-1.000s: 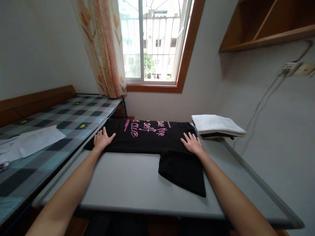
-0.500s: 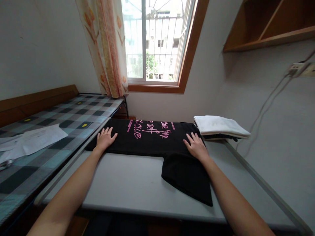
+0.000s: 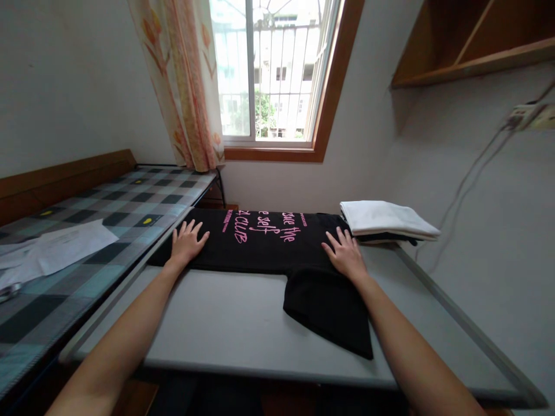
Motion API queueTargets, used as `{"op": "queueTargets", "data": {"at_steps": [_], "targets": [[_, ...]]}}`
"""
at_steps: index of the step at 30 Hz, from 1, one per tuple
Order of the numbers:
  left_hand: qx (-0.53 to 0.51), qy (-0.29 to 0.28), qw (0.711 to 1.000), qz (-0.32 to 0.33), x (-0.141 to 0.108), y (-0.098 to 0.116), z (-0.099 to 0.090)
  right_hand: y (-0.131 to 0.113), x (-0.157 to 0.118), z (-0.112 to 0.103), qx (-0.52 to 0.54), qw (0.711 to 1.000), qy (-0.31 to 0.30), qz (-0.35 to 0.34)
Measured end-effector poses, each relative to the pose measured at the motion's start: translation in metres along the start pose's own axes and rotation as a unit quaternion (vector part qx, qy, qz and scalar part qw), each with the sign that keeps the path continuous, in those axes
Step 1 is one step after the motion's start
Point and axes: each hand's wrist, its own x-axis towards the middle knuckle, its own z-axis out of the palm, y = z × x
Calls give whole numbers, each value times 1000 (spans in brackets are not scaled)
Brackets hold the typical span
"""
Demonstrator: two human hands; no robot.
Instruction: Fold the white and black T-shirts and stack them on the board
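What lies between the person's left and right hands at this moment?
In the head view, a spread stretch of the black shirt, with pink lettering, lies between the left hand and the right hand.

Both bare forearms reach forward and inward from the lower corners of the view. The left hand point(image 3: 187, 242) and the right hand point(image 3: 346, 254) are set well apart, palms down, fingers spread, thumbs pointing inward toward each other.
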Motion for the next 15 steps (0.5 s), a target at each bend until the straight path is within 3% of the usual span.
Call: {"op": "queueTargets", "data": {"at_steps": [6,15], "targets": [[-26,-124,991,42,0,10,8,1,2,3,12,992,-122,35],[-13,-120,992,46,1,8,9,2,4,4,18,992,-123,38]]}}
